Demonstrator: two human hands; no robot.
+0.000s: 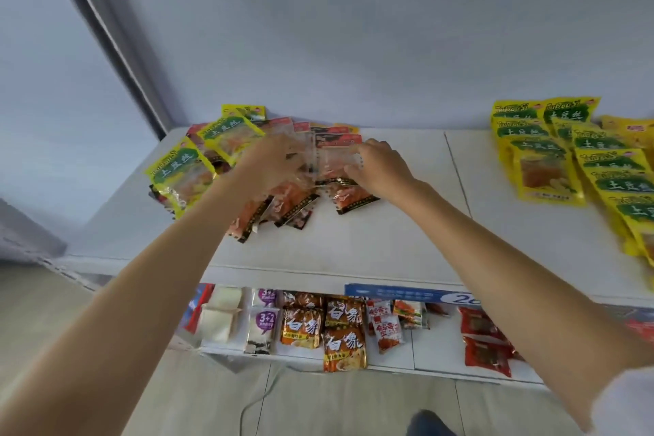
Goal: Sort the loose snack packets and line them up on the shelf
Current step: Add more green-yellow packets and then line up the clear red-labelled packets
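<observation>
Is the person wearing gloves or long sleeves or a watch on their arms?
No gloves and no watch. Both the left hand and the right hand are bare, with no rings that show. The forearms are bare too. Only at the bottom right corner does a bit of white sleeve show on the right arm. No sleeve shows on the left arm in this picture.

**Yellow, green and orange on a white shelf**

The shelf (pixel 389 241) is plain white. The lined-up packets (pixel 545 166) at right are bright yellow with green bands. The loose pile (pixel 290 195) mixes yellow-green packets with clear, orange-red ones edged in black. Below, the lower-shelf packets (pixel 343 340) are orange-brown with white lettering.
</observation>
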